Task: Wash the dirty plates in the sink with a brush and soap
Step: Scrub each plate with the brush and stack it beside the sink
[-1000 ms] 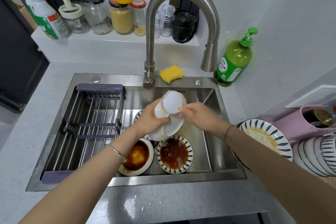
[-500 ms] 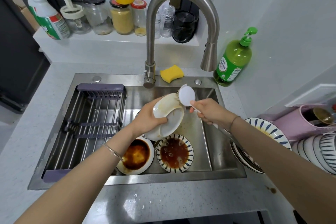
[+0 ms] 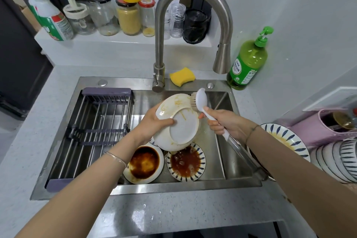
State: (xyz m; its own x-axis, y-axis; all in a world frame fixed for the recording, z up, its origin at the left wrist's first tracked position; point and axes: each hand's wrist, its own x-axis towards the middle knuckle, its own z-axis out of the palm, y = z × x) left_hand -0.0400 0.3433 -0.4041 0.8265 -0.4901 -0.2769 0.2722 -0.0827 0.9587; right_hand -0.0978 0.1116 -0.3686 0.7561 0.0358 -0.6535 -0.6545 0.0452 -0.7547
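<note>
My left hand (image 3: 154, 123) grips a white plate (image 3: 180, 125) by its left rim, tilted over the sink (image 3: 220, 160), its underside toward me with yellow smears. My right hand (image 3: 226, 123) holds the white dish brush (image 3: 201, 100) by its handle; the bristles touch the plate's upper right rim. Below in the sink lie a white plate (image 3: 144, 162) and a blue-patterned plate (image 3: 186, 162), both coated in brown sauce. A green soap bottle (image 3: 248, 62) stands at the back right.
A faucet (image 3: 193, 15) arches over the sink, with a yellow sponge (image 3: 182, 76) behind. A drying rack (image 3: 92, 131) fills the sink's left half. Dirty patterned plate (image 3: 286, 139), stacked bowls (image 3: 340, 160) and a pink holder (image 3: 318, 129) sit right. Jars line the back ledge.
The brush has swung off the plate's middle out to its upper right rim. My left hand has turned the plate so its underside shows more fully.
</note>
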